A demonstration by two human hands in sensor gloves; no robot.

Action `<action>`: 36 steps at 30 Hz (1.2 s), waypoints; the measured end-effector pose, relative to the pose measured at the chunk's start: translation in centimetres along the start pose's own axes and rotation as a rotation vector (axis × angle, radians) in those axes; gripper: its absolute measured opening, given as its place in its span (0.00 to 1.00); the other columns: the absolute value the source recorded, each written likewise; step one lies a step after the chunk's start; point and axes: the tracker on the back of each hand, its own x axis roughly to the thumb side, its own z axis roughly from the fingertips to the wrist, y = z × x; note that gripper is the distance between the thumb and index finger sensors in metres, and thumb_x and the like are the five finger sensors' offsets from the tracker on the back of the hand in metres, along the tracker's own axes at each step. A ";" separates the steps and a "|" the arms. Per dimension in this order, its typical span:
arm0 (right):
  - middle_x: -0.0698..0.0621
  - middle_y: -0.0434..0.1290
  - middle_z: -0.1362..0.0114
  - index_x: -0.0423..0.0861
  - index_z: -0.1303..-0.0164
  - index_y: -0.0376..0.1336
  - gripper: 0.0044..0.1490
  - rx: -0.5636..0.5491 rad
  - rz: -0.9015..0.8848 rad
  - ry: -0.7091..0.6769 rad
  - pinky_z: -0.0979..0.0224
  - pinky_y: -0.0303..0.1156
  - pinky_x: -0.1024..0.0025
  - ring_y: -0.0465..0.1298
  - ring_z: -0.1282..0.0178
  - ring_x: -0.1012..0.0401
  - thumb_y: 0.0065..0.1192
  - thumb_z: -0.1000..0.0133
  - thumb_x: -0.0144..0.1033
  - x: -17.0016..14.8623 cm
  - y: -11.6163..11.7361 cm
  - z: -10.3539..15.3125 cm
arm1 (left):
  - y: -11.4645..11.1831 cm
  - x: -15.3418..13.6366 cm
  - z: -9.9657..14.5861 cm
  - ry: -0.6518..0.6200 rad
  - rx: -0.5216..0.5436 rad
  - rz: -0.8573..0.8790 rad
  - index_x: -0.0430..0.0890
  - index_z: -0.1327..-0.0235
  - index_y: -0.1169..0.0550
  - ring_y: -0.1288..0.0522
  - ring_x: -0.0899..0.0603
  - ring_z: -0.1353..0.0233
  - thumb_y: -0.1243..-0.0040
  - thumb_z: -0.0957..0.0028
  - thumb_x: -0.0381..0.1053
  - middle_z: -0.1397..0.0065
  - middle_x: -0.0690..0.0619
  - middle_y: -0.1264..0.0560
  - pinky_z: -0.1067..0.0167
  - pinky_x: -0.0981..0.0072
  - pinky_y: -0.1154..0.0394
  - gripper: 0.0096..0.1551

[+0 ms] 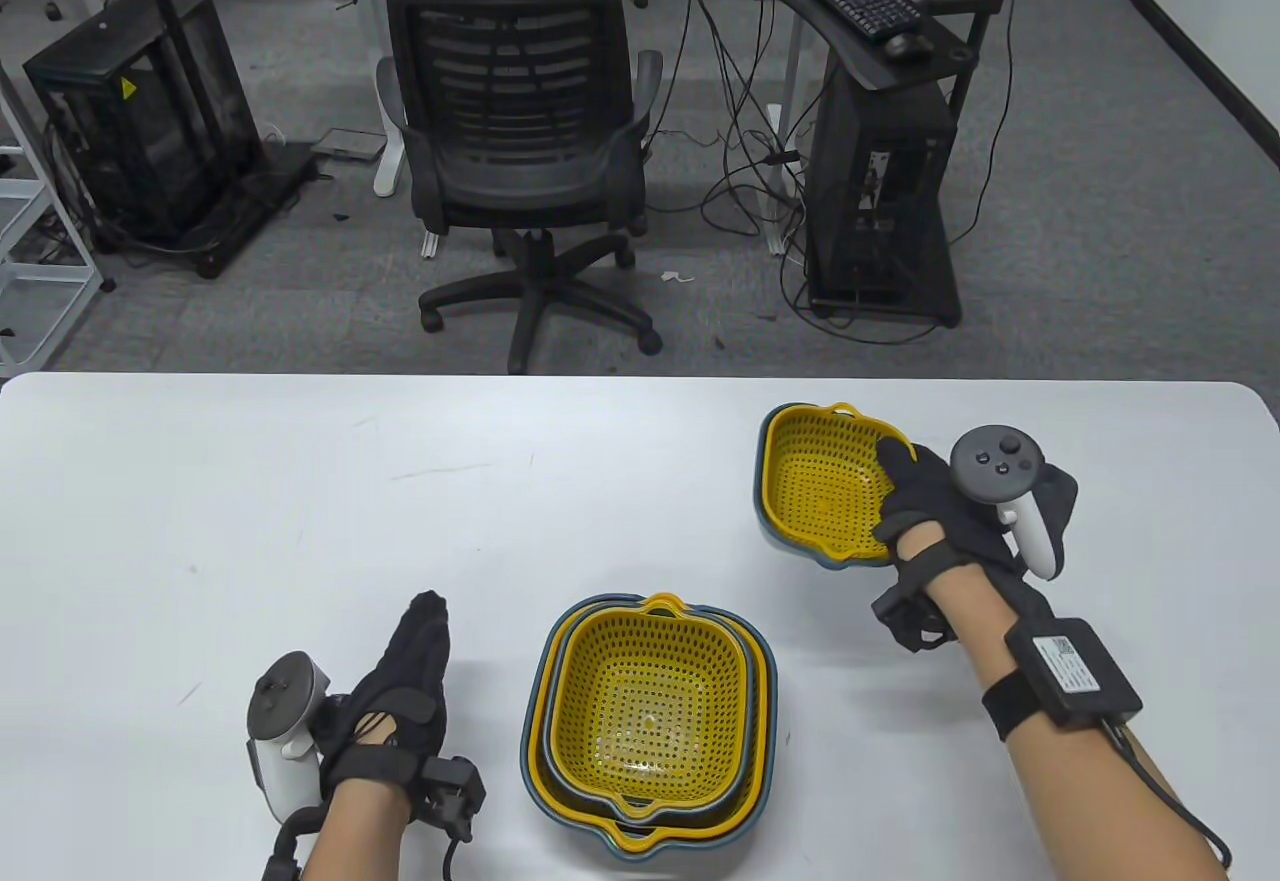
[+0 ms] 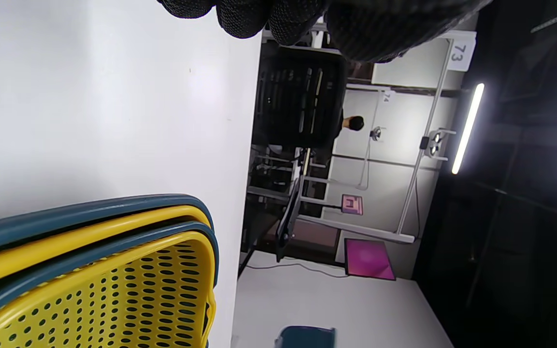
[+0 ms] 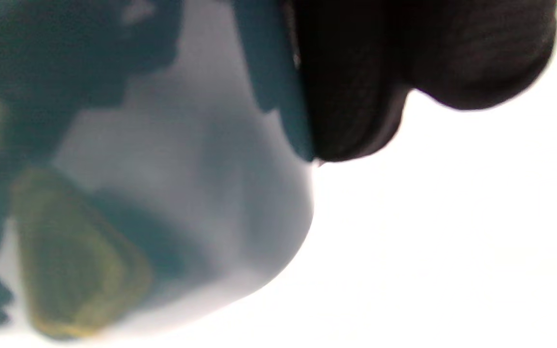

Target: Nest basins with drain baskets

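Observation:
A nested stack of blue basins and yellow drain baskets stands on the white table near the front middle; its rims also show in the left wrist view. My right hand grips the near right rim of a smaller set, a yellow drain basket inside a blue basin, and holds it tilted above the table at the right. The thumb lies inside the basket. The right wrist view is blurred, with gloved fingers against a blue rim. My left hand rests on the table left of the stack, fingers stretched out, holding nothing.
A black office chair and a computer stand with a keyboard are on the floor beyond the table's far edge. A black rack is at the far left.

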 end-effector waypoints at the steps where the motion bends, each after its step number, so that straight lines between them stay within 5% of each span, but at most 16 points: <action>1: 0.46 0.54 0.18 0.50 0.26 0.56 0.35 0.025 0.002 -0.020 0.58 0.78 0.50 0.81 0.59 0.46 0.60 0.46 0.28 1.2 0.5 1.4 | 0.2 -0.1 0.0 0.005 0.008 0.007 0.49 0.17 0.45 0.52 0.32 0.18 0.49 0.42 0.59 0.15 0.43 0.51 0.29 0.39 0.51 0.41; 5: 0.45 0.51 0.16 0.47 0.25 0.55 0.36 0.144 0.112 -0.148 0.56 0.77 0.48 0.81 0.57 0.45 0.60 0.46 0.27 6.0 4.9 8.1 | 1.0 -0.2 -0.1 0.019 0.030 0.022 0.49 0.17 0.45 0.53 0.33 0.18 0.49 0.42 0.59 0.15 0.43 0.51 0.29 0.39 0.51 0.41; 10: 0.42 0.49 0.15 0.45 0.23 0.53 0.38 0.155 0.294 -0.092 0.51 0.75 0.43 0.78 0.51 0.40 0.60 0.45 0.29 8.2 10.4 12.3 | 0.8 0.2 0.1 0.002 0.018 0.023 0.49 0.17 0.45 0.52 0.32 0.18 0.49 0.42 0.59 0.15 0.43 0.51 0.29 0.39 0.51 0.41; 13: 0.43 0.47 0.15 0.45 0.22 0.51 0.38 0.140 0.325 -0.007 0.42 0.69 0.40 0.68 0.34 0.37 0.59 0.44 0.31 8.4 13.3 13.1 | 0.6 0.5 0.2 -0.011 0.007 0.014 0.49 0.17 0.45 0.52 0.32 0.18 0.49 0.42 0.59 0.15 0.43 0.51 0.29 0.39 0.51 0.41; 16: 0.40 0.47 0.15 0.45 0.21 0.49 0.40 0.165 0.412 0.025 0.30 0.53 0.26 0.52 0.21 0.34 0.58 0.43 0.33 8.3 15.6 13.1 | 0.6 0.4 0.2 -0.007 0.009 0.009 0.49 0.17 0.45 0.53 0.32 0.18 0.49 0.42 0.59 0.15 0.43 0.51 0.29 0.39 0.51 0.41; 18: 0.41 0.39 0.14 0.45 0.20 0.44 0.41 0.216 0.464 0.065 0.29 0.40 0.22 0.40 0.18 0.34 0.56 0.41 0.36 7.7 16.8 13.0 | 0.6 0.2 0.1 0.001 0.011 0.000 0.49 0.17 0.45 0.53 0.32 0.18 0.49 0.42 0.59 0.15 0.43 0.51 0.29 0.39 0.51 0.41; 23: 0.43 0.28 0.17 0.45 0.20 0.43 0.42 0.309 0.537 0.121 0.30 0.34 0.23 0.27 0.21 0.39 0.56 0.41 0.36 5.8 19.0 12.1 | 0.2 -0.1 -0.4 0.038 -0.074 -0.097 0.49 0.17 0.46 0.54 0.32 0.18 0.49 0.42 0.59 0.15 0.43 0.52 0.29 0.39 0.52 0.42; 29: 0.44 0.25 0.18 0.48 0.19 0.46 0.41 0.318 0.440 0.045 0.30 0.32 0.24 0.24 0.22 0.39 0.56 0.41 0.39 5.5 18.3 12.4 | -0.2 0.6 -1.2 -0.013 -0.183 -0.495 0.49 0.16 0.45 0.54 0.32 0.18 0.48 0.42 0.60 0.15 0.43 0.52 0.29 0.39 0.53 0.42; 33: 0.44 0.25 0.17 0.48 0.19 0.47 0.41 0.257 0.265 -0.063 0.29 0.34 0.23 0.24 0.22 0.38 0.56 0.41 0.41 4.7 13.8 12.6 | 0.0 1.9 -1.2 -0.158 -0.141 -0.822 0.52 0.16 0.43 0.56 0.33 0.18 0.47 0.43 0.60 0.14 0.46 0.51 0.28 0.39 0.54 0.41; 36: 0.44 0.26 0.17 0.49 0.19 0.46 0.41 0.222 0.270 -0.099 0.29 0.34 0.23 0.24 0.21 0.38 0.56 0.41 0.43 1.3 10.4 12.0 | 0.6 2.0 -1.4 -0.160 -0.140 -1.066 0.59 0.17 0.44 0.65 0.36 0.18 0.45 0.43 0.60 0.14 0.54 0.56 0.28 0.37 0.61 0.41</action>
